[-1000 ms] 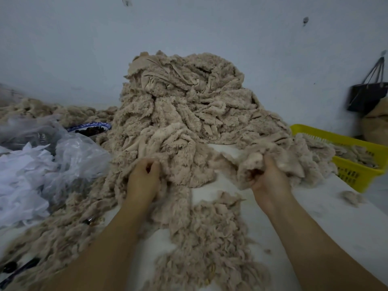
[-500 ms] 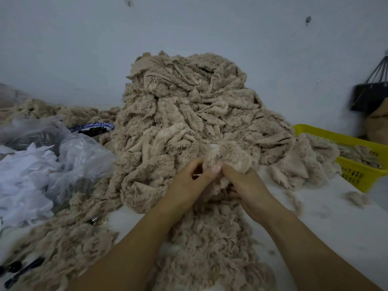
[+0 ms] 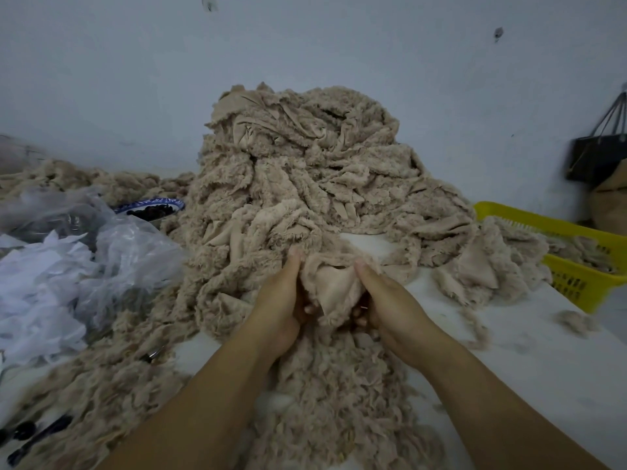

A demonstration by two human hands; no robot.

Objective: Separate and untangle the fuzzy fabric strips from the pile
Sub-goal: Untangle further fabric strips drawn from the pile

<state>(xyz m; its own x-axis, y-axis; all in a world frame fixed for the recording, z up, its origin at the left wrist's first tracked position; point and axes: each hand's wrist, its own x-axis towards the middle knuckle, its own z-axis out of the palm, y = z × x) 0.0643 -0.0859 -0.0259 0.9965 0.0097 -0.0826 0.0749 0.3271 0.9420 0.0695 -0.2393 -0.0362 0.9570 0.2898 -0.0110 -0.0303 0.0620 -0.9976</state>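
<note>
A tall pile of beige fuzzy fabric strips (image 3: 305, 171) rises at the middle of the white table (image 3: 529, 374), against the wall. In front of it, both hands hold one bunched strip (image 3: 334, 286) between them, its smooth backing facing me. My left hand (image 3: 278, 307) grips the strip's left side with curled fingers. My right hand (image 3: 386, 303) grips its right side, thumb up on top. Below the hands, a flatter heap of loose strips (image 3: 339, 401) lies on the table toward me.
A yellow plastic basket (image 3: 576, 276) holding more strips sits at the right edge. Clear plastic bags with white scraps (image 3: 68, 266) lie at the left, a blue-rimmed bowl (image 3: 152, 208) behind them. A black bag (image 3: 597, 157) hangs on the wall. Scissors (image 3: 30, 435) lie bottom left.
My hands came together from apart, then lowered slightly toward me with one strip gathered between them. The strip now shows its smooth backing.
</note>
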